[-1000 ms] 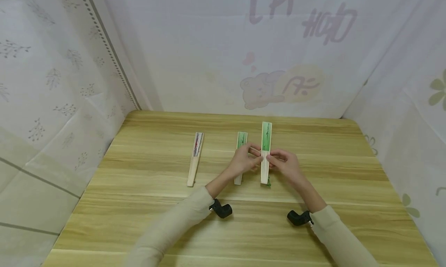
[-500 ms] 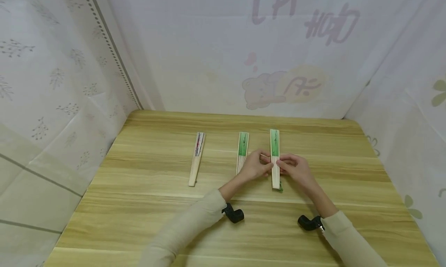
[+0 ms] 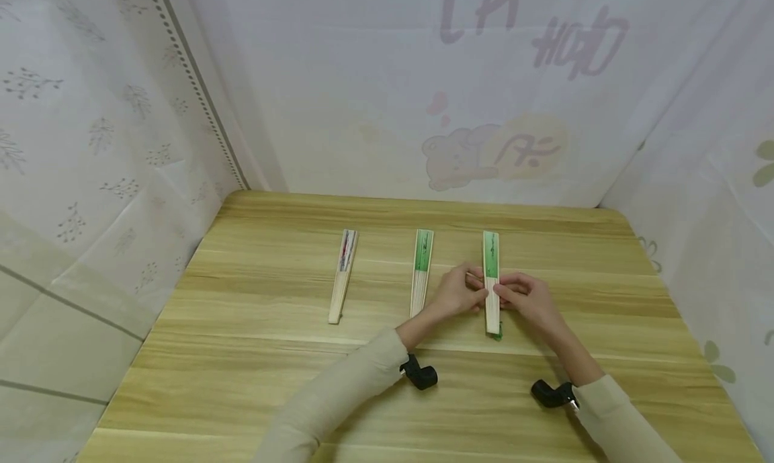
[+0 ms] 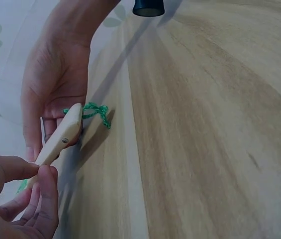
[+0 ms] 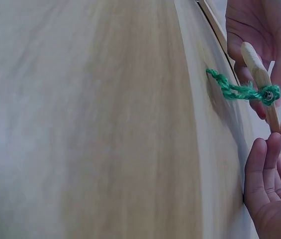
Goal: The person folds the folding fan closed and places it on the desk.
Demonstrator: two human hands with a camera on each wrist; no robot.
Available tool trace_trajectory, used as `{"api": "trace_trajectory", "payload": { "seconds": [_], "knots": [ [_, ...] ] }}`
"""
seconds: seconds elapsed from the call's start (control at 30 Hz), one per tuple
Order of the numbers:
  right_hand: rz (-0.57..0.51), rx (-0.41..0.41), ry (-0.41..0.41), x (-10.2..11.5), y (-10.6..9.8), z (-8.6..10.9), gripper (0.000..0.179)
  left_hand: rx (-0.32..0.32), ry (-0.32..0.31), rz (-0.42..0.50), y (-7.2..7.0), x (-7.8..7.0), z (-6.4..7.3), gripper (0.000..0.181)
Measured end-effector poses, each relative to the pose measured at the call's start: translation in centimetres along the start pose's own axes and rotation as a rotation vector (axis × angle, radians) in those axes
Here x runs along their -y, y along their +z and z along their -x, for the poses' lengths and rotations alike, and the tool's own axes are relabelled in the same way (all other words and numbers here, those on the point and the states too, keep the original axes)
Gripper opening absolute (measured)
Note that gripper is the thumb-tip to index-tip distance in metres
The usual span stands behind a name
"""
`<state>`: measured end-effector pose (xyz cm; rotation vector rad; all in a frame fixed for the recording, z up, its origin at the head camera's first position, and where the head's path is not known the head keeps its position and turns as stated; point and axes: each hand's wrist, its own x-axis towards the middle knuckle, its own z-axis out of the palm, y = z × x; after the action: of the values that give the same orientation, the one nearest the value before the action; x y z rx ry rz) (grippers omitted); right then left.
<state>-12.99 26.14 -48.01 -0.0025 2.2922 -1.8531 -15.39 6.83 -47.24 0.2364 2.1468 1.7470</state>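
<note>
A folded hand fan (image 3: 492,281) with green leaf and pale wooden ribs is pinched from both sides near its middle. My left hand (image 3: 459,291) holds its left edge, thumb on top; my right hand (image 3: 529,302) pinches the right edge. The left wrist view shows the fan's riveted end (image 4: 64,141) slightly above the wood, with a shadow below. A green braided cord (image 5: 239,91) hangs from that end in the right wrist view. Left of it lies a second green folded fan (image 3: 422,268), its lower end partly behind my left forearm.
Farther left, a folded fan with a white, red and dark leaf (image 3: 343,275) lies on the wooden table (image 3: 242,369). A black wrist camera mount (image 3: 420,374) sticks out by each sleeve. Patterned cloth (image 3: 338,87) hangs behind and beside the table.
Both hands have carried the green fan to the right and toward the table's near side, away from the second green fan. The other two fans stay in place.
</note>
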Motion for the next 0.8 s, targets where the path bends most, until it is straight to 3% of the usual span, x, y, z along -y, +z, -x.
{"api": "trace_trajectory", "payload": {
  "seconds": [0.8],
  "knots": [
    [0.099,0.064,-0.018,-0.51,-0.52,0.19,0.032,0.009,0.007,0.016,0.45,0.59,0.53,0.026]
  ]
}}
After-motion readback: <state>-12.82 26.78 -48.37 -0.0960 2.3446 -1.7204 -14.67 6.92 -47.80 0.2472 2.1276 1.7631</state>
